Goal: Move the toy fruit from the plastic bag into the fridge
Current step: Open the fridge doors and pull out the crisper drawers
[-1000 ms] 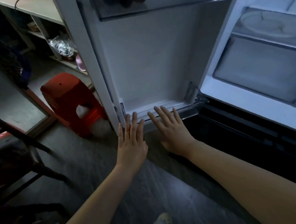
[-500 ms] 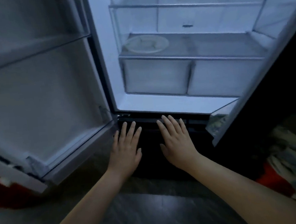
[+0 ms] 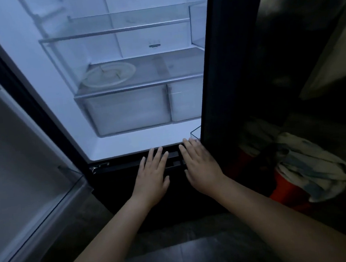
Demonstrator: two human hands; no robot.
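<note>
At the bottom of the frame two bare forearms reach forward over the dark floor [image 3: 179,254], and both hands are empty, flat and spread, gripping nothing. The left hand [image 3: 151,176] lies at lower centre, palm down, fingers fanned toward the fridge; the right hand [image 3: 201,166] sits just beside it to the right, its fingertips reaching a little higher in the frame, close to the lower edge of the dark right door [image 3: 232,72]. Both hover over, or perhaps rest against, the black drawer front [image 3: 129,166] below the lit compartment; contact cannot be told. Neither toy fruit nor plastic bag appears anywhere in view, so the task's thing lies outside the frame, and its direction from the hands cannot be read here. Right of the hands, at mid-right, a crumpled pale cloth [image 3: 310,166] lies over something red; whether the bag is near it cannot be told. Straight ahead and above the fingertips opens the fridge [image 3: 139,140], its white floor just beyond both hands. Further in sit two frosted crisper drawers [image 3: 128,112], then a glass shelf [image 3: 162,72] carrying a round pale plate [image 3: 109,74] at its left. The open left door [image 3: 18,156] fills the left of the frame. I judge the destination equally near to either hand, the left being more central to the opening.
</note>
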